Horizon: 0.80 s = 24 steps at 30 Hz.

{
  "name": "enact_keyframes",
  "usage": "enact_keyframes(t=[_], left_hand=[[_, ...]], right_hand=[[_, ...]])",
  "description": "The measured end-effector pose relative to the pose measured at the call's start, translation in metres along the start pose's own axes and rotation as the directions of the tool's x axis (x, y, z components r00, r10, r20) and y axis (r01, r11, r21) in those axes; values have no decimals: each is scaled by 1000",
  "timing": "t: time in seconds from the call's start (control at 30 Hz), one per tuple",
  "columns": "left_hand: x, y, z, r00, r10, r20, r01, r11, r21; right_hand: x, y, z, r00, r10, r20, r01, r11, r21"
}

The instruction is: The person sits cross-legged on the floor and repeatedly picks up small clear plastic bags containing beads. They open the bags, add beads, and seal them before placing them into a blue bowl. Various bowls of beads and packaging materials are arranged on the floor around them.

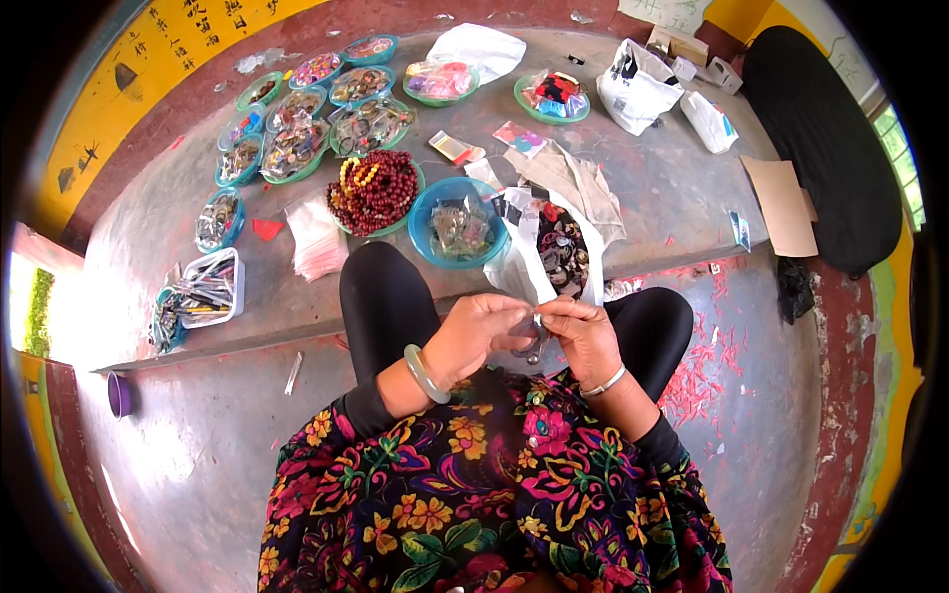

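Both hands met just above the knees. The left hand (481, 331) and right hand (581, 331) pinched a small dark bracelet (531, 341) between their fingertips, close grip on each side, the piece dangling below. A pale bangle (425, 374) sat on the left wrist. Ahead on the grey step, a white bag (554, 247) of dark pieces lay open, a blue bowl (458, 225) beside it, then a bowl of red beads (376, 191).

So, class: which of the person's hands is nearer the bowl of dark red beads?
Left. The left hand lies below the bowl of dark red beads; the right hand sits farther right.
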<state>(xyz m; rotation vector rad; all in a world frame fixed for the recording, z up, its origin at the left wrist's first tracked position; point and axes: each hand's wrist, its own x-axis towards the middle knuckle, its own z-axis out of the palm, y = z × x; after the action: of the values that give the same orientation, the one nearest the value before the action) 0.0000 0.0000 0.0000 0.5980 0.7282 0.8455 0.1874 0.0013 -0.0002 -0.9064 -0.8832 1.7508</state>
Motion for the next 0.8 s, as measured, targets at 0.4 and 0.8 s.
enact_keyframes(t=[0.4, 0.8], left_hand=[[1, 3, -6, 993, 1, 122, 21, 983, -184], [2, -2, 2, 999, -9, -54, 7, 999, -40]], right_hand=[[-2, -4, 0, 993, -114, 10, 114, 977, -180], [0, 0, -3, 996, -88, -8, 85, 982, -168]])
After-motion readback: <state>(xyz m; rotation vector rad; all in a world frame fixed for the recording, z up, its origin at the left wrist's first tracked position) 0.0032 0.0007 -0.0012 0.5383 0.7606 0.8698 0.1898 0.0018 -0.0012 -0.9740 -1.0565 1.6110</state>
